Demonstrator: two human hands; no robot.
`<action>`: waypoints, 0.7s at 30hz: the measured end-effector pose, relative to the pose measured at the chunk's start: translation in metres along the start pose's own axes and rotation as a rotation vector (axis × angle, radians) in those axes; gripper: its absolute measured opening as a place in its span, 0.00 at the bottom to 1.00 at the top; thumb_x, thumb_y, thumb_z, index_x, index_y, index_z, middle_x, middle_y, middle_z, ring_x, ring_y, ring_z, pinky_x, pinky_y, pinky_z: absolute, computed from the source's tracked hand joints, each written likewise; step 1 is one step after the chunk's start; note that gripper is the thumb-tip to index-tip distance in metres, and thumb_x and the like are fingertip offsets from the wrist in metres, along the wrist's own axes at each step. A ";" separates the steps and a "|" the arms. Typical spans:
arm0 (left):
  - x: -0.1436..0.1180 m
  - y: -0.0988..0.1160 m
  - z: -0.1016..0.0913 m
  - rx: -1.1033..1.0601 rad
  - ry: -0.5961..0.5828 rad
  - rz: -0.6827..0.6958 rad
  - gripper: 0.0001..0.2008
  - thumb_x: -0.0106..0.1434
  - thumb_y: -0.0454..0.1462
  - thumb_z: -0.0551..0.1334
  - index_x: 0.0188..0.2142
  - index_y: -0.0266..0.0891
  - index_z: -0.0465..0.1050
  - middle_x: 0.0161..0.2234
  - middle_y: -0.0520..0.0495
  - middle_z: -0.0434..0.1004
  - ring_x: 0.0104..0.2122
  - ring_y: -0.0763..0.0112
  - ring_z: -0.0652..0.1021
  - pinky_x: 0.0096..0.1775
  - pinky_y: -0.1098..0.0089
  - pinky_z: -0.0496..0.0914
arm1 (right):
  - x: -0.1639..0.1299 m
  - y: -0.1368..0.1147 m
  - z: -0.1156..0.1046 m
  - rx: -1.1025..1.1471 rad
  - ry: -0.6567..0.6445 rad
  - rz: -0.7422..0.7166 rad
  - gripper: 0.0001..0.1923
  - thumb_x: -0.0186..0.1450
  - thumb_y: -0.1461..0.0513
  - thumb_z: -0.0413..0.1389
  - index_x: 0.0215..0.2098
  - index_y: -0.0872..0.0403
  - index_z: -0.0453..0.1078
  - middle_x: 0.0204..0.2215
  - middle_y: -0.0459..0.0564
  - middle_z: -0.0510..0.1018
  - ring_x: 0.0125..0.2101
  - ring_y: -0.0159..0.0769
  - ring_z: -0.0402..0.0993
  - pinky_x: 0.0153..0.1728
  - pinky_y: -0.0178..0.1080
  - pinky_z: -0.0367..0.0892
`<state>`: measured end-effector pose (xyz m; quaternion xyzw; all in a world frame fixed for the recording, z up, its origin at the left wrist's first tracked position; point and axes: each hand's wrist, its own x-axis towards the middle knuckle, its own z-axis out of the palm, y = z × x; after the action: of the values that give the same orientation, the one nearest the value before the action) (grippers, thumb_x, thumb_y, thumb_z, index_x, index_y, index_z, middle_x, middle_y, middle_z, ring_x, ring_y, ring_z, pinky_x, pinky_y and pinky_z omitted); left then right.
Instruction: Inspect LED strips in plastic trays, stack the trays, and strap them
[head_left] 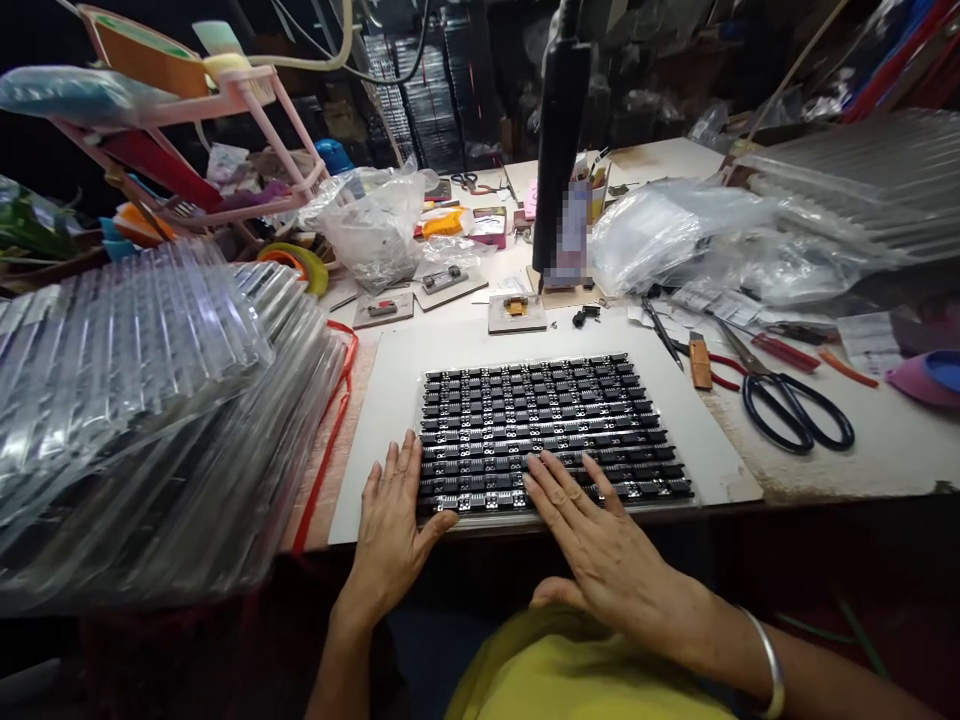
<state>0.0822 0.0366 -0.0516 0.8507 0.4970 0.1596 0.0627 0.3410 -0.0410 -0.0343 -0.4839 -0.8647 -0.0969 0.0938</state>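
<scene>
Rows of small black electronic parts (pixel 540 430) fill a clear plastic tray (pixel 480 520) lying on a white board (pixel 405 360) at the table's front edge. My left hand (pixel 394 520) rests along the tray's left side, fingers stretched out and thumb towards its near corner. Across the front rows lies my right hand (pixel 592 530), fingers spread and touching the parts, with its thumb below the table edge. Neither hand is closed round anything.
Stacked clear plastic trays (pixel 150 420) stand at left, beside a red strap (pixel 322 470). Behind the board are small fixtures (pixel 517 312) and a black upright tool (pixel 562 150). Scissors (pixel 795 410) and pliers (pixel 720 370) lie at right; plastic bags (pixel 675 235) are behind.
</scene>
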 end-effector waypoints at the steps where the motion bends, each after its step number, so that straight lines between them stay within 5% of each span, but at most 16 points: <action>1: 0.000 0.000 0.000 0.004 -0.005 0.001 0.41 0.64 0.53 0.49 0.66 0.42 0.28 0.66 0.37 0.43 0.65 0.53 0.46 0.60 0.47 0.49 | 0.000 -0.004 0.002 0.000 -0.006 -0.013 0.50 0.59 0.38 0.48 0.64 0.67 0.49 0.65 0.64 0.47 0.65 0.52 0.38 0.62 0.57 0.30; 11: -0.003 0.001 0.000 -0.076 -0.017 -0.025 0.42 0.63 0.54 0.51 0.66 0.40 0.28 0.66 0.38 0.42 0.65 0.56 0.45 0.62 0.49 0.46 | 0.000 0.002 -0.009 0.094 0.038 -0.012 0.42 0.65 0.43 0.45 0.65 0.64 0.47 0.64 0.60 0.52 0.64 0.46 0.42 0.63 0.52 0.30; 15: -0.003 0.005 -0.006 -0.252 -0.011 -0.149 0.29 0.70 0.44 0.42 0.66 0.45 0.29 0.67 0.43 0.43 0.65 0.65 0.48 0.63 0.52 0.45 | -0.006 0.047 -0.017 0.214 0.211 0.255 0.35 0.69 0.48 0.42 0.67 0.58 0.42 0.63 0.59 0.54 0.63 0.45 0.48 0.61 0.52 0.41; 21: -0.002 0.007 -0.012 -0.323 -0.054 -0.188 0.30 0.69 0.43 0.46 0.66 0.48 0.32 0.67 0.46 0.42 0.65 0.65 0.47 0.63 0.51 0.42 | -0.039 0.124 0.005 0.272 0.418 0.672 0.32 0.66 0.44 0.42 0.59 0.56 0.62 0.53 0.61 0.69 0.55 0.51 0.64 0.56 0.53 0.57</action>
<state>0.0830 0.0305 -0.0384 0.7834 0.5402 0.2077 0.2266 0.4670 -0.0084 -0.0392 -0.6921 -0.6261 -0.0418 0.3568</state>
